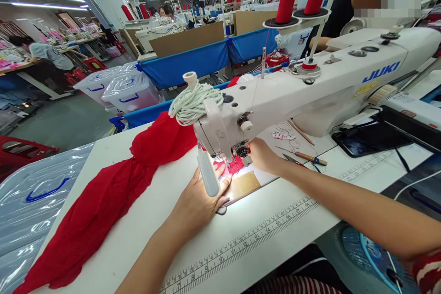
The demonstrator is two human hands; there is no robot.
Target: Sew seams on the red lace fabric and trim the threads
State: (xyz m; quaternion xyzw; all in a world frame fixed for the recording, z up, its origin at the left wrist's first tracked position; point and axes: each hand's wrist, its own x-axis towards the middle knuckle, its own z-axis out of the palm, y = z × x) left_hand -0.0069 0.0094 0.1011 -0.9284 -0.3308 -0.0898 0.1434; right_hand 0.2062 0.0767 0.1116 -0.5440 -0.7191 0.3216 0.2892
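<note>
A white JUKI sewing machine (275, 96) stands over the table, its needle area lit. Beneath the presser foot lies a small piece of red lace fabric (236, 165). My left hand (201, 200) rests flat with fingers apart at the near left of the needle, fingertips by the fabric; a white lamp (207, 174) covers part of it. Behind the needle area, on the far right side, my right hand (262, 155) reaches to the fabric's edge; the machine head hides most of its fingers. A tan plate (244, 187) lies just in front of the fabric.
Gathered red cloth (113, 193) stretches across the table's left side. Right of the needle lie an awl (306, 157), thread scraps and a dark phone (372, 138). A printed ruler (241, 245) runs along the front edge. A co-worker's arm (320, 43) shows beyond the machine.
</note>
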